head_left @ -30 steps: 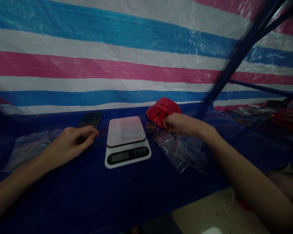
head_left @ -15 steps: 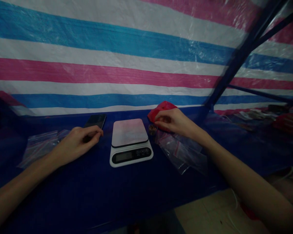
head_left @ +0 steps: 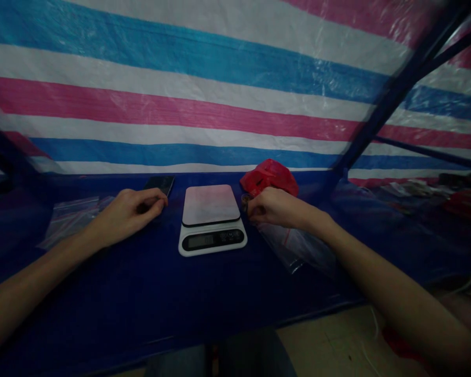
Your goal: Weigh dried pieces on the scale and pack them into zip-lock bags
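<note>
Between my hands is a white kitchen scale [head_left: 211, 209] with a bare pinkish platform and a dark display panel. My left hand [head_left: 131, 212] rests on the blue table to its left, thumb and fingertips together, with nothing seen in them. Behind it lies a dark phone [head_left: 163, 183]. On the scale's right, my right hand [head_left: 272, 207] has its fingertips pinched at a small clear cup [head_left: 245, 200], which they partly cover. Whether they grip the cup or something small is hidden. A crumpled red plastic bag [head_left: 270, 175] sits just behind this hand.
Clear zip bags [head_left: 298, 246] lie under and in front of my right wrist, and more zip bags [head_left: 68, 217] are at the left. Striped plastic sheeting [head_left: 180, 99] hangs behind the table [head_left: 141, 303]. A blue metal frame [head_left: 377, 118] rises at the right.
My right hand has come down and nearer from in front of the red bag to the small cup's side, covering part of it. My left hand keeps its place and the view has tilted slightly.
</note>
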The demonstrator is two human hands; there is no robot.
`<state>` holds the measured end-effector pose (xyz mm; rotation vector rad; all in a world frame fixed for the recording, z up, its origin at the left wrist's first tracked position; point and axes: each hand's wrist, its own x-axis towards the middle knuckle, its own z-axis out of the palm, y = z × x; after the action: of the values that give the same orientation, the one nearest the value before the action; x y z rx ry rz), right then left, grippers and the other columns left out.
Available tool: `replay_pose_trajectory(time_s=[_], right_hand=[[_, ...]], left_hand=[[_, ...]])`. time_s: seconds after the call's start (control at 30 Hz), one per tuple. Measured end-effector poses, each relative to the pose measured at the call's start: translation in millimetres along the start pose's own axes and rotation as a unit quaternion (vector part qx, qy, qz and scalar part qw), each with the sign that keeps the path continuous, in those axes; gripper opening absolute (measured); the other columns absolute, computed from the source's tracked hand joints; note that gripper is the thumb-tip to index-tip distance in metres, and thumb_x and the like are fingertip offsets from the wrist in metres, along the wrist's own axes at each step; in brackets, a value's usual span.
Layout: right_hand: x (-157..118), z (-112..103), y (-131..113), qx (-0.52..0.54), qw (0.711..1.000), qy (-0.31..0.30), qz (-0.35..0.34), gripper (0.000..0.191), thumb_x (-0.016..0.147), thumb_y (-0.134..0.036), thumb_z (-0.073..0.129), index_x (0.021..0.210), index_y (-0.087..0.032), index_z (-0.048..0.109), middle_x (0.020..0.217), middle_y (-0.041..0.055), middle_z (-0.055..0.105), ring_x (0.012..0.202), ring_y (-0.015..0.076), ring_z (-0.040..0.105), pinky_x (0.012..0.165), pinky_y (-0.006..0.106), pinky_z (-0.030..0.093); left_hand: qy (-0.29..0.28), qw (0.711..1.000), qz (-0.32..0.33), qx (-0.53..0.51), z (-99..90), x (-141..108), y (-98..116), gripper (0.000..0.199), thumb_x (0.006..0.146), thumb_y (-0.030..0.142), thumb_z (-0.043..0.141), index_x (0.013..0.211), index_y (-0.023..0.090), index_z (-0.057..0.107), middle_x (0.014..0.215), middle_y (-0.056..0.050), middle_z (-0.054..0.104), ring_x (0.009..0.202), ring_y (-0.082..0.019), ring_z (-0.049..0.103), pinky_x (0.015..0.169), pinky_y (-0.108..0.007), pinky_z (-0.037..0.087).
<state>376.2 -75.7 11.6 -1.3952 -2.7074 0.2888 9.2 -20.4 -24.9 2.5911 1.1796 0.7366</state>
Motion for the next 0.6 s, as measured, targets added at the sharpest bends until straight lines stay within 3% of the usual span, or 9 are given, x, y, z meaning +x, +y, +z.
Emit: replay_pose_trajectory(time_s=[0.1,0.2,0.3,0.43,0.5,0.6], right_hand=[[-1.0,-1.3,4.6,0.074,0.996,0.028,-0.034,0.008,0.087,-0.016,0.072,0.090,-0.017,0.080,0.068,-0.0011,0.067,0.057,0.0096,0.053,0.058,0.025,0.034],[-0.5,-1.6,16.0,0.145,0.981,0.122,-0.036,0.015,0.089,-0.025,0.073,0.095,-0.014,0.079,0.071,0.0009,0.068,0.060,0.0109,0.056,0.059,0.025,0.038],[1.0,-1.5,25.5,0.133,0.971,0.199,-0.008,0.013,0.089,-0.023,0.071,0.092,-0.013,0.078,0.082,0.0049,0.072,0.069,0.0127,0.060,0.066,0.026,0.042],[1.1,-4.3,23.6,0.135,0.963,0.232,0.005,0.022,0.091,-0.026,0.069,0.106,-0.014,0.078,0.094,0.0084,0.074,0.077,0.0152,0.063,0.071,0.028,0.045],[-1.1,-6.0,15.7,0.207,0.958,0.196,-0.027,0.027,0.094,-0.035,0.067,0.106,-0.014,0.079,0.092,0.0086,0.074,0.077,0.0157,0.063,0.069,0.027,0.046],[-6.4,-5.6,-0.3,0.278,0.955,0.061,-0.076,0.037,0.096,-0.046,0.065,0.097,-0.013,0.081,0.075,0.0037,0.069,0.063,0.0121,0.055,0.057,0.024,0.039]], left_hand=[[-0.016,0.999,-0.022,-0.025,-1.9,1.2,0.3,0.037,0.097,0.045,0.045,0.090,0.017,0.068,0.068,-0.001,0.066,0.056,-0.013,0.058,0.053,-0.023,0.040],[-0.004,0.999,-0.030,-0.026,-3.5,1.6,-2.3,0.037,0.096,0.046,0.046,0.090,0.017,0.067,0.072,-0.002,0.069,0.060,-0.014,0.061,0.058,-0.024,0.043],[0.014,0.999,-0.027,-0.014,-4.1,1.1,-7.1,0.037,0.097,0.046,0.046,0.091,0.017,0.067,0.075,-0.002,0.071,0.063,-0.015,0.063,0.060,-0.025,0.044],[0.024,0.999,-0.021,0.007,-5.6,0.8,-12.7,0.037,0.098,0.045,0.044,0.092,0.017,0.067,0.070,-0.001,0.068,0.060,-0.015,0.061,0.058,-0.025,0.040],[0.029,0.999,-0.018,0.008,-7.1,0.6,-13.9,0.036,0.098,0.044,0.043,0.092,0.017,0.067,0.069,0.000,0.068,0.059,-0.014,0.061,0.058,-0.025,0.039],[0.033,0.999,-0.015,0.008,-8.6,-0.4,-13.4,0.036,0.098,0.044,0.044,0.092,0.018,0.067,0.068,0.001,0.067,0.058,-0.014,0.060,0.057,-0.025,0.038]])
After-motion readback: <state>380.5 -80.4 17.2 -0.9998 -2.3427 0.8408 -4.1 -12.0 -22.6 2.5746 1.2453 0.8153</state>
